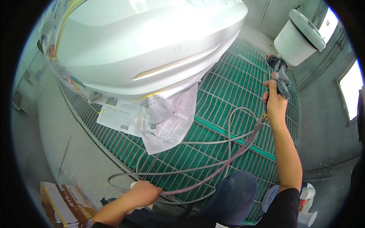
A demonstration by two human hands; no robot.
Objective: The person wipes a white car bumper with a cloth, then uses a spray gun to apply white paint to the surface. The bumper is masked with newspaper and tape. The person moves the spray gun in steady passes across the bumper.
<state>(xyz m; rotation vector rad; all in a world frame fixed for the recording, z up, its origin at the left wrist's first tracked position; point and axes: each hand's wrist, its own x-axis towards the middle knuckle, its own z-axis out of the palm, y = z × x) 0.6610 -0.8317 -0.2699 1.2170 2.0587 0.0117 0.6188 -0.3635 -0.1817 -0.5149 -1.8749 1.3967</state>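
A spray gun [280, 78] with a large white lidded paint cup [294, 41] on top is gripped in my right hand [276, 104], raised at the right. From the bottom of its handle a pinkish-grey air hose [224, 165] curves down and left. My left hand [145, 193], low at centre left, is closed round that hose; something pale shows behind it, too covered to name. Ahead stands a glossy white car bumper [152, 49], with a slot along its lower part. It is apart from the gun. Masking newspaper [167, 121] hangs under its lower edge.
Loops of grey hose [186, 174] lie over the metal floor grating [213, 95], which has green matting below. An opened cardboard box [70, 203] sits at lower left. White cups [307, 217] stand at lower right by my arm. Grey booth wall [327, 114] runs along the right.
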